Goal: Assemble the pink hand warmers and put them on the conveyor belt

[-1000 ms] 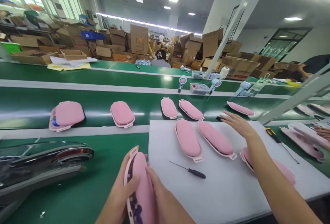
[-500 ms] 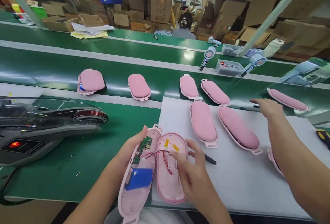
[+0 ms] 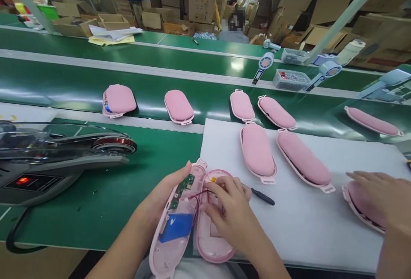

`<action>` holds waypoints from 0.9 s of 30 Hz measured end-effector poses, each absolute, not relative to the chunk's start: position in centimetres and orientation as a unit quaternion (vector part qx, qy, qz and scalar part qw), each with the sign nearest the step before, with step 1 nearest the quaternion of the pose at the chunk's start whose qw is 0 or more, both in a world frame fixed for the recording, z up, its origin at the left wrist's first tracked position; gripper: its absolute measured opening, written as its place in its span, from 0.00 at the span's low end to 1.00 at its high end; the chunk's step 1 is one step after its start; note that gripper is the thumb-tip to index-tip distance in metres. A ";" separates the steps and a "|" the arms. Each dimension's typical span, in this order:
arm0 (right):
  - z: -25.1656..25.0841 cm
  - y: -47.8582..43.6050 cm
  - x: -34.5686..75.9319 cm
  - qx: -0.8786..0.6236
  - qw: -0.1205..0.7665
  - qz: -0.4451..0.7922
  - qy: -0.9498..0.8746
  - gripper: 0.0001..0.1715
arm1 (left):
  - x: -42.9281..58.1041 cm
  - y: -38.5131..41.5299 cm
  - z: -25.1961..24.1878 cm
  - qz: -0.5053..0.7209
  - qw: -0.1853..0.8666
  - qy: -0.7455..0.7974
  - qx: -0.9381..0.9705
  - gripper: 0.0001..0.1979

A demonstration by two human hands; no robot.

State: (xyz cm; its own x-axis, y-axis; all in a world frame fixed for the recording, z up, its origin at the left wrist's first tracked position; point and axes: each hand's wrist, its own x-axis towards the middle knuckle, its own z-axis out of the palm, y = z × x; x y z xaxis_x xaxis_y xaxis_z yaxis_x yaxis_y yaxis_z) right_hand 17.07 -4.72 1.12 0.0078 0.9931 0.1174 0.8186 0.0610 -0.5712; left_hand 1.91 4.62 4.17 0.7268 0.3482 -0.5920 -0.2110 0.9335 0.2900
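Note:
My left hand (image 3: 168, 187) grips the edge of an open pink shell half (image 3: 162, 255), which stands tilted. Inside it are a green circuit board (image 3: 182, 190) and a blue battery pack (image 3: 176, 227). Red and black wires (image 3: 196, 197) run from there into the second pink shell half (image 3: 213, 253), lying on the white sheet. Over this second half, my right hand (image 3: 229, 210) has its fingers curled around the wires; the fingertips partly hide them. Yellow tape (image 3: 213, 180) shows beside its fingers. A black screwdriver (image 3: 263, 196) lies just right of that hand.
Several closed pink cases, such as one on the sheet (image 3: 258, 152), lie to the right and along the green belt (image 3: 147, 92). Another person's hand (image 3: 382, 193) rests over a pink case at right. A grey machine with a red light (image 3: 22, 181) stands at left.
My right hand has moved left over the second shell half, its fingers closing at the wires. The other person's hand has come down onto a pink case. The view has shifted slightly.

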 end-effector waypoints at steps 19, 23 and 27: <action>1.5 -7.4 19.9 -0.573 0.218 0.261 -0.746 0.26 | 1.5 5.1 3.2 0.130 0.931 0.325 0.101 0.26; 0.5 -6.2 18.9 -0.545 0.258 0.158 -0.782 0.19 | 1.4 5.1 3.1 0.125 0.948 0.276 0.098 0.28; 1.1 -5.3 18.3 -0.524 0.227 0.165 -0.804 0.20 | 1.1 5.2 2.8 0.125 0.954 0.253 0.099 0.29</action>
